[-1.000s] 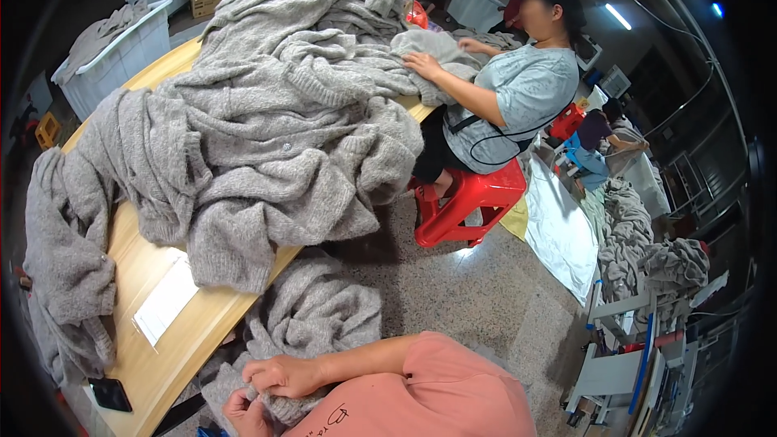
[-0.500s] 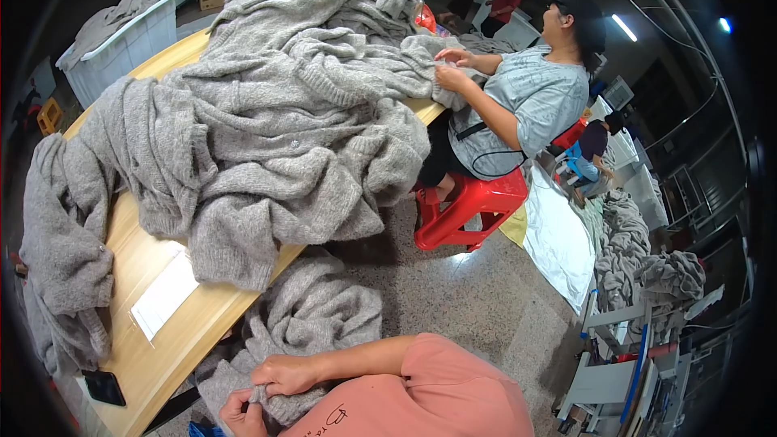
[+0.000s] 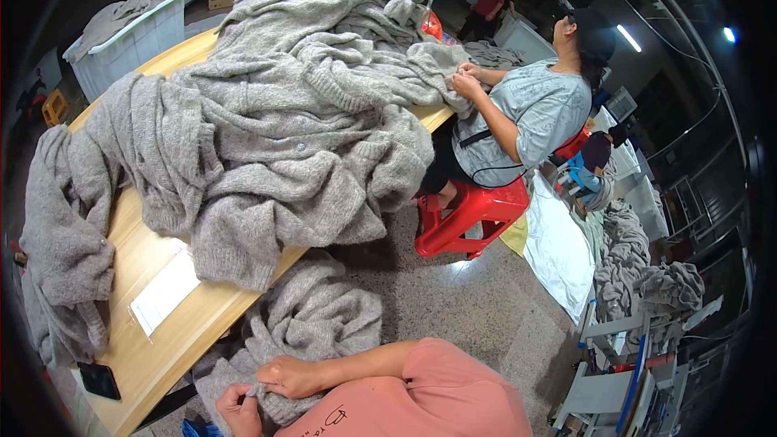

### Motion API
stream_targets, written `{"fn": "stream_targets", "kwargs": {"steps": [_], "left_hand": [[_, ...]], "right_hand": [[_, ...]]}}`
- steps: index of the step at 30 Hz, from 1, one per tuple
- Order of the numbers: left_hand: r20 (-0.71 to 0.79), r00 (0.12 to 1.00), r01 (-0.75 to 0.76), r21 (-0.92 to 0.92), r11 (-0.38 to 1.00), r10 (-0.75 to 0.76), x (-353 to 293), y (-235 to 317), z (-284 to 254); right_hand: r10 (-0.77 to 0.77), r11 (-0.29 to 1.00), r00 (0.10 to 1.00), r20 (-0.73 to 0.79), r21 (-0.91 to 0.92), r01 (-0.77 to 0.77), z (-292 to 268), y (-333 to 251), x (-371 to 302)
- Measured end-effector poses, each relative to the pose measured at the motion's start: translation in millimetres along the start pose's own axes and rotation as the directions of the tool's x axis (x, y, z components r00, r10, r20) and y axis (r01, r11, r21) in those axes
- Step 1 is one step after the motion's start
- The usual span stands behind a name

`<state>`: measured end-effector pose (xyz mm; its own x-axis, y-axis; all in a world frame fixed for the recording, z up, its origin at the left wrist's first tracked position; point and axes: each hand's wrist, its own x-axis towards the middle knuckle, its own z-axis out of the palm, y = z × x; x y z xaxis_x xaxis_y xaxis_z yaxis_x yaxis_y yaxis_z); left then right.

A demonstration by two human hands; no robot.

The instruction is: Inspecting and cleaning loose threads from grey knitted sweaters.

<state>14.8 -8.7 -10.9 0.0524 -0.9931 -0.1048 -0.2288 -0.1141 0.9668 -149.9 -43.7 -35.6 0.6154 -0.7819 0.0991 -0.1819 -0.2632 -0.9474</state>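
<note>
In my lap and against the table edge lies a grey knit sweater (image 3: 312, 307), bunched in soft folds. My left hand (image 3: 237, 409) pinches a bit of its knit between thumb and fingers at the bottom of the view. Right beside it, my right hand (image 3: 287, 376) is closed on the same sweater, fingers curled. The two hands nearly touch, and whatever tiny detail lies between the fingertips is hidden. Above them, a large pile of grey knit sweaters (image 3: 267, 129) covers much of the wooden table (image 3: 218, 307) and hangs over its edge.
A white paper sheet (image 3: 164, 291) and a black phone (image 3: 99, 381) lie on the table. Across from me a co-worker (image 3: 526, 105) sits on a red stool (image 3: 473, 214), hands on grey knitwear. A white bin (image 3: 133, 44) stands far left; more knitwear (image 3: 623, 251) is heaped right.
My hands keep their grip on the sweater, shifting only slightly. The co-worker's hands have drawn closer together and nearer their body. The view has tilted a little.
</note>
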Motion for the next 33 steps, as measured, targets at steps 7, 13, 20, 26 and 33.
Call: {"fn": "stream_targets", "kwargs": {"steps": [7, 13, 20, 26, 33], "left_hand": [[-0.072, 0.937, -0.29, 0.39, 0.874, 0.342, 3, -6, 9], [0.084, 0.866, -0.441, 0.593, 0.674, 0.492, 7, -23, 5], [-0.219, 0.94, -0.21, 0.235, 0.949, 0.262, 8, 7, 22], [-0.105, 0.994, -0.008, 0.27, 0.963, 0.038, 10, 14, -6], [-0.066, 0.986, 0.147, -0.053, 0.988, -0.15, 6, 22, 5]], "right_hand": [[-0.005, 0.982, 0.984, -0.178, -0.184, -0.029, 16, 9, 7], [-0.051, 0.957, 0.97, -0.236, -0.289, -0.02, 22, 19, 25], [-0.238, 0.955, 0.897, -0.373, -0.256, 0.148, -6, -3, 20], [0.065, 0.987, 0.884, -0.464, -0.1, -0.125, -43, 11, 8], [-0.238, 0.935, 0.962, -0.135, -0.298, 0.19, -46, -31, 18]]}}
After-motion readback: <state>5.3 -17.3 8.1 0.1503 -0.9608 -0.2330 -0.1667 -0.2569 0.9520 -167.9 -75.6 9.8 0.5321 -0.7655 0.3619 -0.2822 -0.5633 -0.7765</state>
